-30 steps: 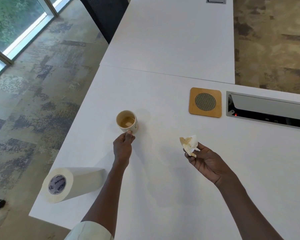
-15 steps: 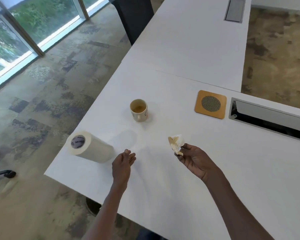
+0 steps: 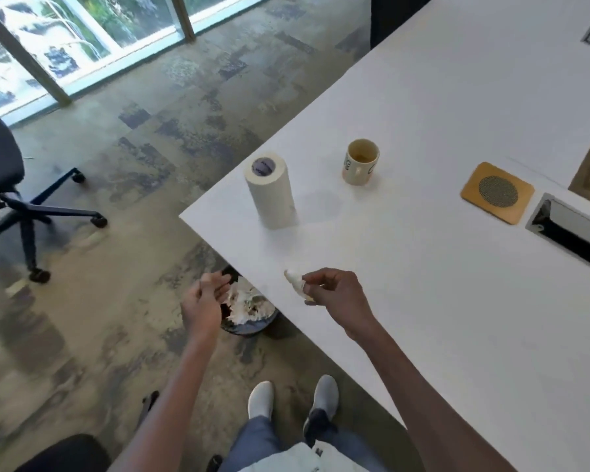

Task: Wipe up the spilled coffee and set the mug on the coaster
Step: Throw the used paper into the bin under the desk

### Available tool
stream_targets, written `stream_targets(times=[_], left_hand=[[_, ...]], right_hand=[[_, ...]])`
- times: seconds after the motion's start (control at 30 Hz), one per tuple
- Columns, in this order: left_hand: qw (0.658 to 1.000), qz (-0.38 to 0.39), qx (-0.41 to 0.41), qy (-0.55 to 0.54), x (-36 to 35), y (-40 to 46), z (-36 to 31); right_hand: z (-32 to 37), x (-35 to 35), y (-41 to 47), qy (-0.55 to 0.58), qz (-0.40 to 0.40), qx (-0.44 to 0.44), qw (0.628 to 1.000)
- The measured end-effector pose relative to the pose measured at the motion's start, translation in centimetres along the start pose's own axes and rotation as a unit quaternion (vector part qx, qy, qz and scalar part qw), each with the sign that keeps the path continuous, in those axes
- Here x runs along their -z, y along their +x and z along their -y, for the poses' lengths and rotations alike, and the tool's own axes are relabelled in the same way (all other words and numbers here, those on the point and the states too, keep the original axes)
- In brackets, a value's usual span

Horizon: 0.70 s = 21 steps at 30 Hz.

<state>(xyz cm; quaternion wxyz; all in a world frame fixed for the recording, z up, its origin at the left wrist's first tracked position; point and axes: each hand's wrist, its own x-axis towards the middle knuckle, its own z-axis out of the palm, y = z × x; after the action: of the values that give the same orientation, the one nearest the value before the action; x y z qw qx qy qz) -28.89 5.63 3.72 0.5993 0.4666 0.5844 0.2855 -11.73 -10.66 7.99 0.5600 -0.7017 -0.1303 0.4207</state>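
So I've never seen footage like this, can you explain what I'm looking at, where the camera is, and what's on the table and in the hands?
There is no machine here. The camera sits on a person's head and looks down, so you see their own arms, legs and shoes.

The right hand pinches a stained, crumpled paper towel above the near edge of the white table. The left hand holds nothing, with its fingers loosely curled, and hangs over a bin on the floor that already has crumpled paper in it.

On the table stand a paper towel roll and a mug with a little coffee left in it. The wooden coaster lies further right, with nothing on it, so the mug is not yet there.

An office chair stands on the carpet at the left.
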Motion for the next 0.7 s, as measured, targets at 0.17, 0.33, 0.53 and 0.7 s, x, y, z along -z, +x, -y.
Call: stream_targets(times=[0.17, 0.33, 0.53, 0.7], left_hand=[[0.998, -0.055, 0.003, -0.021, 6.6, 0.8, 0.2], [0.998, -0.063, 0.001, -0.029, 12.9, 2.7, 0.3], [0.998, -0.057, -0.017, -0.007, 17.5, 5.4, -0.2], [0.999, -0.032, -0.025, 0.018, 17.9, 6.8, -0.6]], right_hand=[[-2.7, -8.0, -1.5, -0.187, 0.000, 0.040, 0.981], [-4.0, -14.9, -1.0, -0.263, -0.007, 0.045, 0.964], [-4.1, -19.2, 2.4, -0.357, -0.005, 0.058, 0.932], [-4.1, -19.9, 1.3, -0.370, -0.024, 0.093, 0.924]])
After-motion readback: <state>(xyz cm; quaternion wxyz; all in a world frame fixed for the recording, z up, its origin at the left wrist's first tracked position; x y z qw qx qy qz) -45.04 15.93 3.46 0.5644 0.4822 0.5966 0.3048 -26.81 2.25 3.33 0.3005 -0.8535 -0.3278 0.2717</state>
